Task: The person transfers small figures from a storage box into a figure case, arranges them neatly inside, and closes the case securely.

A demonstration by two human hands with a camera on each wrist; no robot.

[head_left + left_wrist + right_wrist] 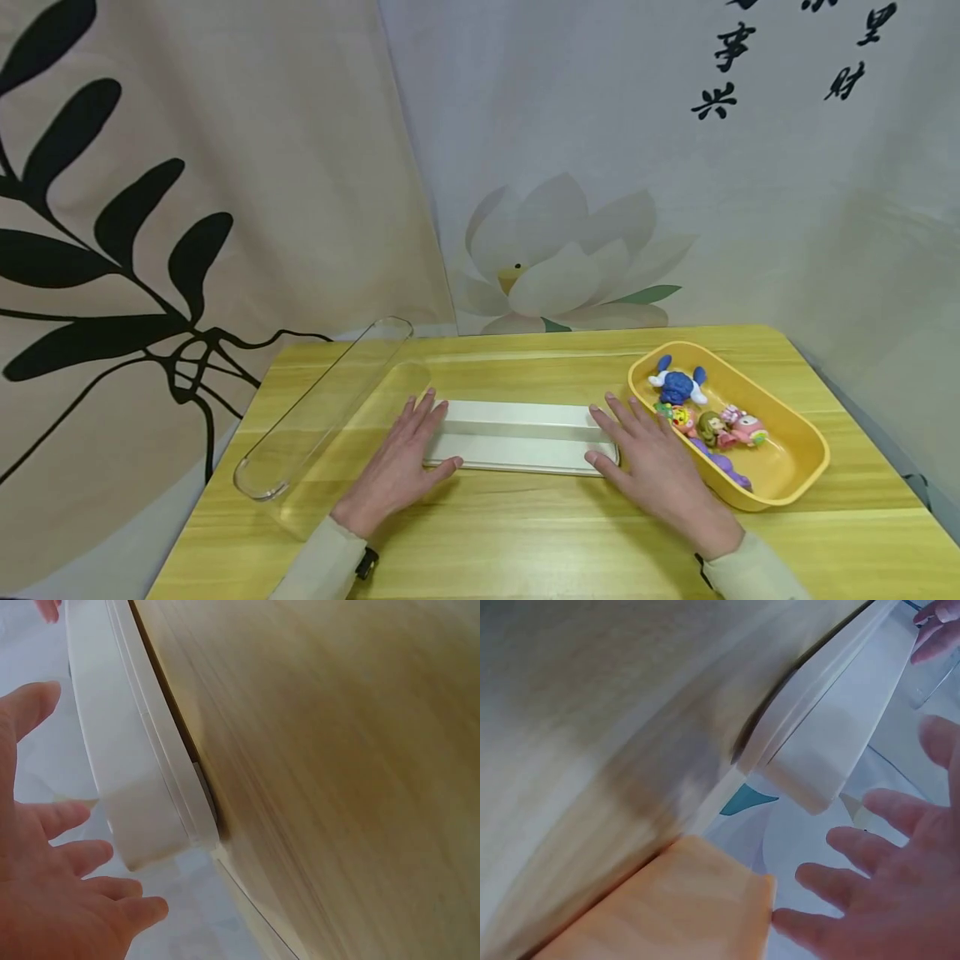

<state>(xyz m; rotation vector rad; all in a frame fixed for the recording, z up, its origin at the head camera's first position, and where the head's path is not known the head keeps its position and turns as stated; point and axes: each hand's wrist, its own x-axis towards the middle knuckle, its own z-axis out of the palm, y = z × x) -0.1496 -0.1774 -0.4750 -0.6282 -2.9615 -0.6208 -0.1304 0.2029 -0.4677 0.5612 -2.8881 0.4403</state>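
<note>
A long white stepped base lies flat on the table between my two hands. At its left end is my left hand, palm down with fingers spread and extended. My right hand stands the same way at the opposite end, its thumb over the near corner. Both wrist views show the white base's raised block above a wider rim, with the fingertips close to its ends. Nothing is gripped in either hand. Beside the right hand's outer fingers comes the wall of a yellow tray.
Left of the base, a clear rectangular cover lies slanted on the wooden table. The yellow tray at right holds several small toys, including a blue-and-white figure, a doll and a purple piece. A printed curtain hangs behind.
</note>
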